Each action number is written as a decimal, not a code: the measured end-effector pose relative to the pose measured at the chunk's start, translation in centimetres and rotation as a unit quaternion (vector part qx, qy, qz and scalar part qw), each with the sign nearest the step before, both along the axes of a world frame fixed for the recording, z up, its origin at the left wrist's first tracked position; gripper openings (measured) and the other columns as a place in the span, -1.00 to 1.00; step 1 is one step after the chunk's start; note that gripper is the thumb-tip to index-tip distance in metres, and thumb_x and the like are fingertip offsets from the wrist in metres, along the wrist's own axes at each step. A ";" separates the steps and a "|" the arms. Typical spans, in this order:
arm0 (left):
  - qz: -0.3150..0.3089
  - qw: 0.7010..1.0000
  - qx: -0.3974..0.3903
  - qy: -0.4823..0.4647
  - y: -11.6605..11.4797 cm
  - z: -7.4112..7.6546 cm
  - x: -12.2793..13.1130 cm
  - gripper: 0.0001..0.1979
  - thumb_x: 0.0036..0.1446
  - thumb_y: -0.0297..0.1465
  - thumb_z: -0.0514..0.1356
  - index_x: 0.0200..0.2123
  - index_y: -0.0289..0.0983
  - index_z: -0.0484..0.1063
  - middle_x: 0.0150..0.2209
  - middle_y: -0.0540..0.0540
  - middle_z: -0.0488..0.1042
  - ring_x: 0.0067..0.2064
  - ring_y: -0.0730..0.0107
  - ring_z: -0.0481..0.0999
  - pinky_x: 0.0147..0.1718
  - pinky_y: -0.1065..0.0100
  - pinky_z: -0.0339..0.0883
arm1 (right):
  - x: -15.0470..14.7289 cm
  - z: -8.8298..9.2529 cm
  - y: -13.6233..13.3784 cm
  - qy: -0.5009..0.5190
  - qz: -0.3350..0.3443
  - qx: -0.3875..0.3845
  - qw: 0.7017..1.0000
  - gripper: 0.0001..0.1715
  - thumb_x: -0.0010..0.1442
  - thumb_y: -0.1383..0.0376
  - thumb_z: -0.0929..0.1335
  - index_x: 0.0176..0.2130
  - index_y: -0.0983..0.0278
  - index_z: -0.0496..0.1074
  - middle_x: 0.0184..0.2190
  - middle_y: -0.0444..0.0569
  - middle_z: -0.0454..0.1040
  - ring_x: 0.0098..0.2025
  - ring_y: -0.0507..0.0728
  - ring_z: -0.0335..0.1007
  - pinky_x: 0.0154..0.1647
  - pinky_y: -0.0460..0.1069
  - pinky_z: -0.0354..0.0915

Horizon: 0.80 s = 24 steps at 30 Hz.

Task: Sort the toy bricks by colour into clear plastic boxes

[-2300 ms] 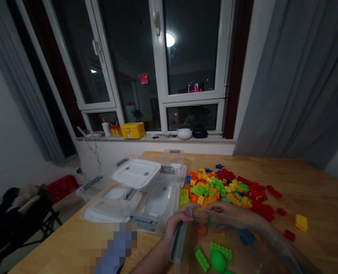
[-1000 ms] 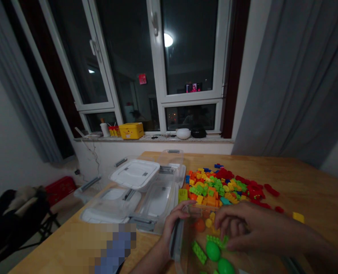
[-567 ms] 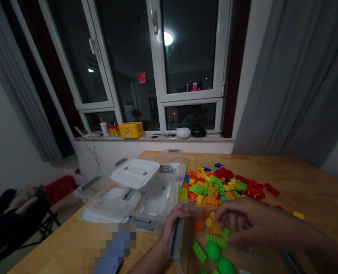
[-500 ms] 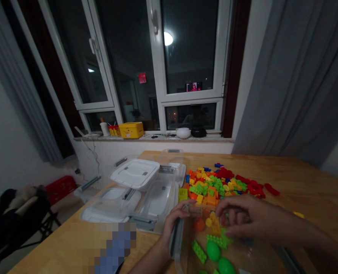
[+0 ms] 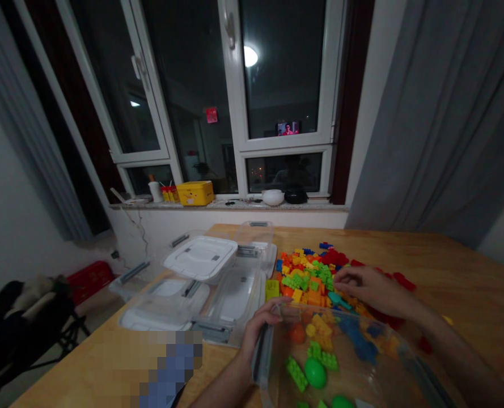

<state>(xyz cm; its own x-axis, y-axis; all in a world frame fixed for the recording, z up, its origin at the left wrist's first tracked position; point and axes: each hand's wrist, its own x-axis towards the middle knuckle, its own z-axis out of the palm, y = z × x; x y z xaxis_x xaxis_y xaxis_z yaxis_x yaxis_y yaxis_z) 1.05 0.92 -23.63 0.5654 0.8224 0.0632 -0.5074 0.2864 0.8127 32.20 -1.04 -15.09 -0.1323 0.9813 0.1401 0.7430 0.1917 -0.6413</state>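
Observation:
My left hand (image 5: pixel 260 326) is closed around the left rim of a clear plastic box (image 5: pixel 277 362) with grey latches. Inside the box lie orange, yellow and blue pieces, green toy bricks (image 5: pixel 296 374) and green plastic eggs (image 5: pixel 315 372). My right hand (image 5: pixel 368 289) is just beyond the box, at the right side of a heaped pile of colourful toy bricks (image 5: pixel 305 277). Its fingers are curled together against the pile; whatever they hold, if anything, is hidden. A teal piece (image 5: pixel 340 301) lies just below those fingers.
Several clear storage boxes and a white-lidded container (image 5: pixel 203 255) crowd the table's left side. Red pieces (image 5: pixel 402 280) lie right of the pile. On the windowsill stand a yellow box (image 5: pixel 195 193), a white bowl (image 5: pixel 273 197) and a black bowl (image 5: pixel 296 196).
My right hand has moved up and away from inside the box to the brick pile. My left hand stays on the rim. The green pieces in the box have shifted slightly.

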 end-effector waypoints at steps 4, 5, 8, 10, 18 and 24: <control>0.019 0.999 -0.006 0.029 -0.4 1.1 0.1 -0.52 -0.10 -0.41 0.25 -0.05 -0.31 0.65 0.09 -0.19 0.61 0.07 0.01 0.55 0.13 0.20 0.22 | 0.1 -3.3 1.8 -0.038 0.024 -0.029 0.999 -0.79 0.12 0.20 0.43 -0.33 0.22 0.69 -0.28 0.04 0.75 -0.21 0.27 0.62 -0.16 0.08 0.43; 0.020 0.999 -0.010 0.033 -0.5 1.2 0.1 -0.52 -0.12 -0.41 0.25 -0.06 -0.31 0.66 0.10 -0.18 0.60 0.05 0.02 0.55 0.11 0.21 0.23 | 0.0 -4.1 2.2 -0.043 0.029 -0.037 0.998 -0.80 0.09 0.23 0.43 -0.35 0.22 0.70 -0.30 0.04 0.76 -0.22 0.28 0.63 -0.18 0.08 0.43; 0.024 0.999 -0.007 0.031 -0.5 1.2 0.2 -0.56 -0.13 -0.41 0.23 -0.12 -0.30 0.67 0.10 -0.17 0.60 0.11 0.02 0.52 0.07 0.23 0.25 | 0.1 -5.8 2.6 -0.051 0.041 -0.065 0.996 -0.77 0.07 0.27 0.41 -0.35 0.23 0.72 -0.34 0.02 0.78 -0.29 0.27 0.65 -0.30 0.05 0.40; 0.024 0.999 0.001 0.027 -0.3 1.0 0.2 -0.55 -0.13 -0.41 0.23 -0.12 -0.29 0.67 0.10 -0.17 0.60 0.14 0.00 0.50 0.07 0.24 0.25 | 0.2 -6.4 2.6 -0.052 0.046 -0.079 0.994 -0.74 0.07 0.26 0.40 -0.33 0.24 0.73 -0.33 0.01 0.79 -0.29 0.26 0.66 -0.33 0.04 0.39; 0.030 0.999 0.017 0.038 0.2 0.4 0.2 -0.51 -0.12 -0.40 0.21 -0.06 -0.31 0.66 -0.01 -0.18 0.64 0.02 0.05 0.55 0.03 0.22 0.23 | 0.0 -6.2 2.0 -0.028 0.054 -0.125 0.990 -0.73 -0.01 0.30 0.42 -0.31 0.28 0.71 -0.31 0.01 0.79 -0.31 0.23 0.67 -0.35 -0.01 0.42; 0.018 0.999 0.023 0.035 0.2 0.3 0.1 -0.50 -0.10 -0.39 0.22 -0.03 -0.32 0.64 -0.02 -0.21 0.65 0.07 -0.03 0.54 0.11 0.17 0.20 | -0.3 -7.4 2.6 -0.022 0.016 -0.149 0.988 -0.74 -0.05 0.29 0.45 -0.32 0.33 0.67 -0.34 0.07 0.78 -0.34 0.22 0.65 -0.48 -0.06 0.34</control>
<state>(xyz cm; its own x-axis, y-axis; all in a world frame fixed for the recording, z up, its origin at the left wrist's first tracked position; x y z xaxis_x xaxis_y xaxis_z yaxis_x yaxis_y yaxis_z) 1.18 1.11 -23.33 0.5398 0.8395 0.0625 -0.4588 0.2311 0.8580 31.94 1.52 -22.45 -0.1642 0.9731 -0.1615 0.7680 0.0234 -0.6400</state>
